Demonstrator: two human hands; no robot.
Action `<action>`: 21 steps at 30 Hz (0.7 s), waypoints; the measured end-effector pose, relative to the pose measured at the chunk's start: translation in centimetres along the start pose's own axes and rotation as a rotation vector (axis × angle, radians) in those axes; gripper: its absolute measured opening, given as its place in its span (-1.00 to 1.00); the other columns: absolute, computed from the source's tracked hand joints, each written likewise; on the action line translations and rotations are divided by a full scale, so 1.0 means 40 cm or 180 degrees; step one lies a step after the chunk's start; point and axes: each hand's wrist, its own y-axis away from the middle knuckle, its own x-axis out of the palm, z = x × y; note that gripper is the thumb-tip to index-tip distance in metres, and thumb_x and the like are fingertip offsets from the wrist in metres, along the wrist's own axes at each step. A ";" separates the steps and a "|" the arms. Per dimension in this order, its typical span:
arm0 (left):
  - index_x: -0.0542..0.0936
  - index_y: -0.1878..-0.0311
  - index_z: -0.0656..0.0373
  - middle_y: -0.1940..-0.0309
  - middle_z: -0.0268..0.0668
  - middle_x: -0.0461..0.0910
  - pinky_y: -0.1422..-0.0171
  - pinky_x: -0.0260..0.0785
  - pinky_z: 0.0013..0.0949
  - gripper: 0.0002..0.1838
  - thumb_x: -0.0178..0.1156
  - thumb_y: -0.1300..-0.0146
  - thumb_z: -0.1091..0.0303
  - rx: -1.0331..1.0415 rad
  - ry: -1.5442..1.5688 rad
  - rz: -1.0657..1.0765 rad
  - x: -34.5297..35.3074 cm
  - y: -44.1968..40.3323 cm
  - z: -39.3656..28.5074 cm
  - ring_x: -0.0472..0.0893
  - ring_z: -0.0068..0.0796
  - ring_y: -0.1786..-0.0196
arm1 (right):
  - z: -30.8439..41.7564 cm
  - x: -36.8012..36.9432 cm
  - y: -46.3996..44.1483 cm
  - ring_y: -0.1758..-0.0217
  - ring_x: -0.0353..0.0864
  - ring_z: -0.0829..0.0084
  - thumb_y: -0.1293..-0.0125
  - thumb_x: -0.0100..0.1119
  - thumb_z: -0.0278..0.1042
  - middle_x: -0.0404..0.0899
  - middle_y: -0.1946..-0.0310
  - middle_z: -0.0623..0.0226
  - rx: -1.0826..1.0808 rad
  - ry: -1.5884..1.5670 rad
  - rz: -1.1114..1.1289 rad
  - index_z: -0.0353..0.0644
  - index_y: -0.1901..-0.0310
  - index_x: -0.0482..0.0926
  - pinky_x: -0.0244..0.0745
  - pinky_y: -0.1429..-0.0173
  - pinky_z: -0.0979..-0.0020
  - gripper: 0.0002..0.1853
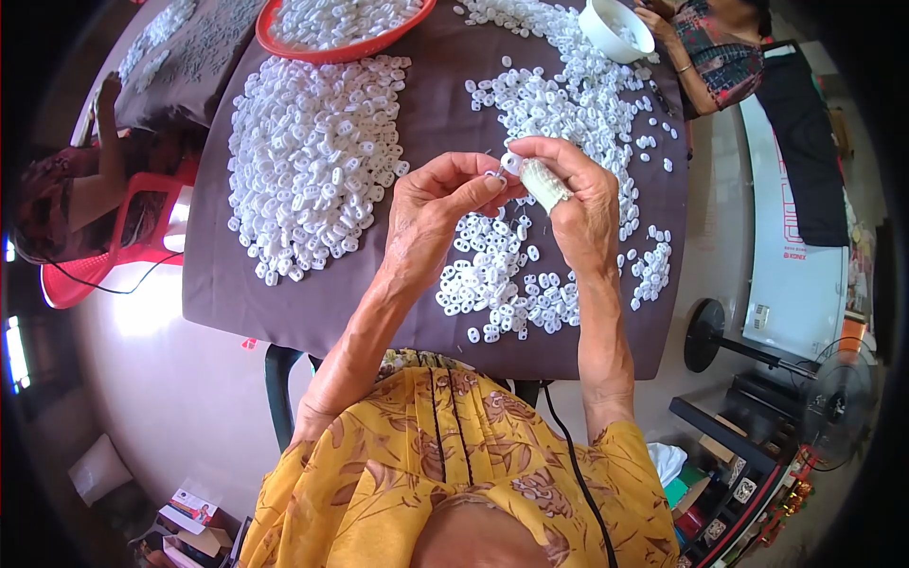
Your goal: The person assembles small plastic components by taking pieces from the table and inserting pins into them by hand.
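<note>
My left hand (437,201) is closed in a pinch, with a small white oval plastic piece (494,175) at its fingertips. Facing it, my right hand (579,194) pinches another small white plastic piece (511,163). A white fabric finger sleeve (544,185) with a frayed edge covers what looks like the right thumb. Both hands meet above the brown-covered table, their fingertips almost touching. Below them lies a loose group of white two-holed oval pieces (488,275). A large heap of similar pieces (312,161) spreads to the left, and more (578,109) lie beyond the right hand.
A red basin (346,54) full of white pieces stands at the table's far side. A white bowl (615,28) is at the far right, near another person's arm (696,80). Someone sits left by a red chair (142,222). A fan (835,405) stands at right.
</note>
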 end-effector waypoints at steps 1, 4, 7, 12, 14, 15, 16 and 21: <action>0.56 0.22 0.30 0.33 -0.20 0.63 0.20 0.38 -0.52 -0.85 0.19 -0.16 0.44 -0.0009 0.0005 0.0005 0.001 0.000 -0.001 0.57 -0.57 0.29 | 0.001 -0.002 0.001 0.33 0.62 0.52 -0.17 0.00 -0.60 0.63 0.38 0.25 -0.0062 0.0056 -0.0043 -0.31 0.15 0.55 0.49 0.26 0.55 -0.79; 0.54 0.25 0.28 0.36 -0.24 0.60 0.20 0.39 -0.50 -0.89 0.18 -0.17 0.48 0.0001 0.0029 -0.0016 -0.002 -0.002 0.000 0.54 -0.54 0.36 | -0.005 -0.004 0.000 0.33 0.63 0.53 -0.17 0.01 -0.60 0.63 0.39 0.24 0.0115 -0.0065 -0.0180 -0.31 0.15 0.55 0.49 0.27 0.54 -0.78; 0.54 0.25 0.28 0.36 -0.23 0.60 0.19 0.41 -0.49 -0.90 0.17 -0.17 0.49 0.0027 0.0058 -0.0030 -0.006 -0.002 0.005 0.56 -0.52 0.35 | -0.011 0.003 0.009 0.32 0.63 0.52 -0.17 0.00 -0.61 0.63 0.37 0.26 -0.0055 0.0011 -0.0168 -0.29 0.15 0.56 0.50 0.25 0.53 -0.77; 0.53 0.25 0.30 0.34 -0.22 0.59 0.12 0.45 -0.43 -0.91 0.14 -0.17 0.53 0.0093 0.0155 -0.0010 -0.007 -0.006 0.007 0.60 -0.44 0.25 | -0.024 -0.002 0.007 0.29 0.63 0.49 -0.14 0.00 -0.63 0.63 0.34 0.24 -0.0513 0.0356 -0.0049 -0.27 0.13 0.56 0.51 0.21 0.51 -0.75; 0.53 0.25 0.30 0.33 -0.22 0.59 0.12 0.45 -0.43 -0.91 0.14 -0.17 0.53 0.0088 0.0178 0.0006 -0.011 -0.008 0.007 0.61 -0.44 0.25 | -0.023 -0.012 0.005 0.27 0.64 0.48 -0.12 0.00 -0.65 0.63 0.32 0.21 -0.0582 0.0403 0.0190 -0.26 0.13 0.56 0.51 0.19 0.51 -0.73; 0.53 0.25 0.30 0.33 -0.22 0.59 0.12 0.45 -0.43 -0.91 0.14 -0.18 0.53 0.0078 0.0199 0.0023 -0.013 -0.009 0.007 0.61 -0.44 0.24 | -0.024 -0.017 0.003 0.27 0.64 0.48 -0.12 0.00 -0.65 0.63 0.32 0.21 -0.0580 0.0401 0.0196 -0.26 0.13 0.56 0.51 0.19 0.51 -0.73; 0.53 0.25 0.30 0.33 -0.22 0.59 0.12 0.45 -0.43 -0.91 0.14 -0.18 0.53 0.0074 0.0201 0.0020 -0.015 -0.009 0.006 0.61 -0.44 0.24 | -0.024 -0.024 0.000 0.27 0.64 0.47 -0.11 0.03 -0.65 0.64 0.32 0.20 -0.0663 0.0498 0.0313 -0.25 0.13 0.56 0.51 0.19 0.50 -0.72; 0.53 0.25 0.30 0.34 -0.24 0.59 0.13 0.45 -0.43 -0.91 0.14 -0.18 0.51 -0.0073 0.0129 0.0035 -0.019 -0.012 0.011 0.61 -0.44 0.26 | -0.026 -0.046 -0.014 0.27 0.64 0.48 -0.09 0.16 -0.57 0.64 0.36 0.25 -0.0754 0.0692 0.0644 -0.20 0.14 0.58 0.51 0.24 0.51 -0.74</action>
